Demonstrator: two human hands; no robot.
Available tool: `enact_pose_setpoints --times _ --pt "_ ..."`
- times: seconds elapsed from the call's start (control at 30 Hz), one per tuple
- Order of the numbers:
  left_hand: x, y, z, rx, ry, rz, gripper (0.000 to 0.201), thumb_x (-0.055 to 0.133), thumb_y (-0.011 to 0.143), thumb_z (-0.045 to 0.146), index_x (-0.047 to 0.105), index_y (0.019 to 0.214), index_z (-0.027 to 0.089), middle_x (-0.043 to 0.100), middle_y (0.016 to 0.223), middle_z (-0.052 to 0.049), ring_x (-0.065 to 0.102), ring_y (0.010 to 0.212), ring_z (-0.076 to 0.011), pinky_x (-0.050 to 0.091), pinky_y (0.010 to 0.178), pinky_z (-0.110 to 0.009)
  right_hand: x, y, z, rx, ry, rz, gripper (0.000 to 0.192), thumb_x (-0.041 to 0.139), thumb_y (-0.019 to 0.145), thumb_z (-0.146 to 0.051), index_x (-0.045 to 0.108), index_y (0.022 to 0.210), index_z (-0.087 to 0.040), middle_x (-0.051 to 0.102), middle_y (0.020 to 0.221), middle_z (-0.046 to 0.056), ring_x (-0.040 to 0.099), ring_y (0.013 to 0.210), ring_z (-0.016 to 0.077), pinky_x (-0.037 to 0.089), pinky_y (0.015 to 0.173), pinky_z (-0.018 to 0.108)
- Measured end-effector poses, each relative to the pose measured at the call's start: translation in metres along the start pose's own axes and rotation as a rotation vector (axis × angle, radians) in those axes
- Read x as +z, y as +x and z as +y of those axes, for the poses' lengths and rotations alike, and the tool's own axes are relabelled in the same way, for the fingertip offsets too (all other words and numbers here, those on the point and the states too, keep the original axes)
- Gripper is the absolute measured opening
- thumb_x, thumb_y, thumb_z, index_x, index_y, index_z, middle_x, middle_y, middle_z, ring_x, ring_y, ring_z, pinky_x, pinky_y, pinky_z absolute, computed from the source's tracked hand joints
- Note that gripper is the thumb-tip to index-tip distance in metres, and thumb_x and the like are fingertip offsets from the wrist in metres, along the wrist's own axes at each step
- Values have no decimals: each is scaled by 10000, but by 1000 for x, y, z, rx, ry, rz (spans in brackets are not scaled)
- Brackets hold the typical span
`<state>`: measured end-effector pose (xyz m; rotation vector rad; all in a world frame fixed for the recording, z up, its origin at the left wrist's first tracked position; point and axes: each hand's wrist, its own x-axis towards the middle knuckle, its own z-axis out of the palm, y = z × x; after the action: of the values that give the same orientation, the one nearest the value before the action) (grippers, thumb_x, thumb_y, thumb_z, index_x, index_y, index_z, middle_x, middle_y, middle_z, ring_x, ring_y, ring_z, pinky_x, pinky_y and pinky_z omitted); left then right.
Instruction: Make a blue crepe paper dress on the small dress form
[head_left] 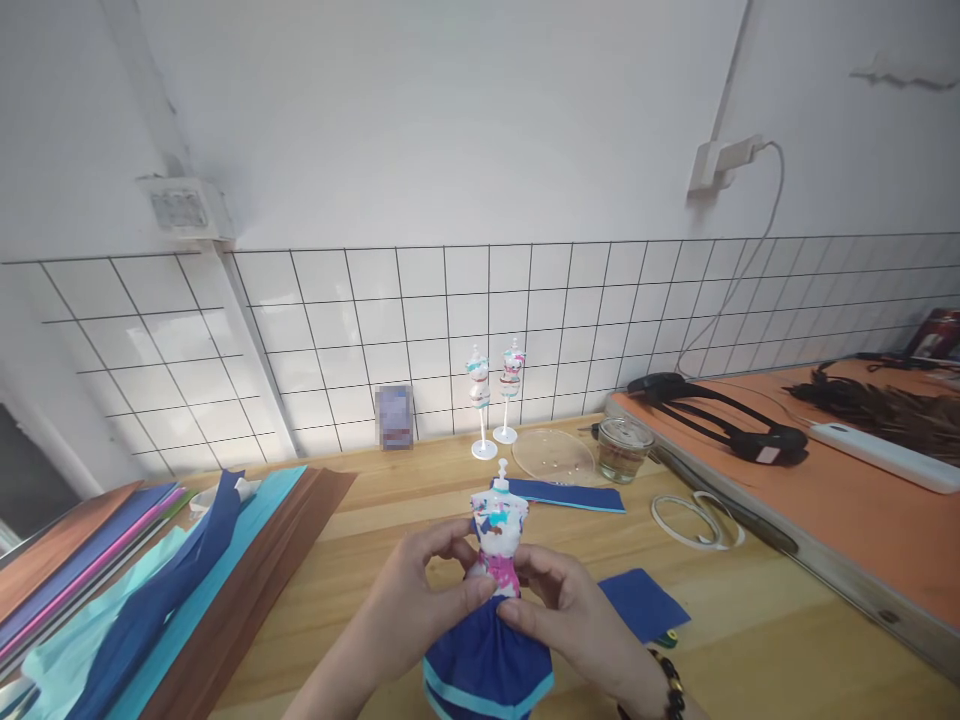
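Note:
In the middle of the head view stands a small white mannequin [500, 525] with pink and turquoise blotches. A dark blue skirt [487, 650] with a turquoise band near its hem hangs from its waist. My left hand [427, 590] closes around the waist from the left, its thumb pressing the skirt's top edge. From the right, my right hand [562, 605] pinches the same edge with thumb and fingers. The mannequin's stand is hidden under the skirt. Just right of my right hand lies a dark blue fabric piece [643, 603], partly covering a small green and yellow object.
Two more mannequins [480, 385] on stands are by the tiled wall. Behind the hands lie a blue strip [570, 495], a clear disc [553, 457], a glass jar [624, 448] and a white ribbon [686, 522]. Coloured fabrics [172, 590] cover the left; an orange surface [862, 500] flanks the right.

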<state>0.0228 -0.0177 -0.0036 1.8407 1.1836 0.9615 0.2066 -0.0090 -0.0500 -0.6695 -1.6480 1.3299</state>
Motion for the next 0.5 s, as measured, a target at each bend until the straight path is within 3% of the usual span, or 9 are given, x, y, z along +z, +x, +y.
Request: enact_pose_setpoints --times 0.13,0.3,0.4,0.5 --pt "1 1 -6 -30 -35 -21 365 663 735 279 657 1095 219 659 844 -32 577 858 -221 396 862 -354 -1 0 0 4 -5 0 298 683 774 -359 680 1030 -209 705 1020 66 624 968 220 448 928 384" --pt "-3 2 -12 -81 -231 -53 859 727 673 322 318 1410 157 673 834 -42 580 847 -213 384 887 -376 -3 0 1 -2 45 -20 290 684 775 -343 680 1038 -220 711 989 54 621 967 221 450 911 380" --pt "-5 1 -11 -91 -331 -107 819 653 751 417 271 1426 152 674 849 -59 584 831 -204 422 815 -350 -5 0 3 21 87 -24 298 689 769 -347 682 1040 -222 714 970 55 624 960 224 448 913 397" --pt "-7 0 -11 -91 -360 -106 718 614 788 439 344 1396 170 647 775 -27 584 767 -176 437 757 -316 -7 -1 5 55 98 -28 310 698 754 -368 693 1024 -216 717 965 62 625 973 237 449 918 411"
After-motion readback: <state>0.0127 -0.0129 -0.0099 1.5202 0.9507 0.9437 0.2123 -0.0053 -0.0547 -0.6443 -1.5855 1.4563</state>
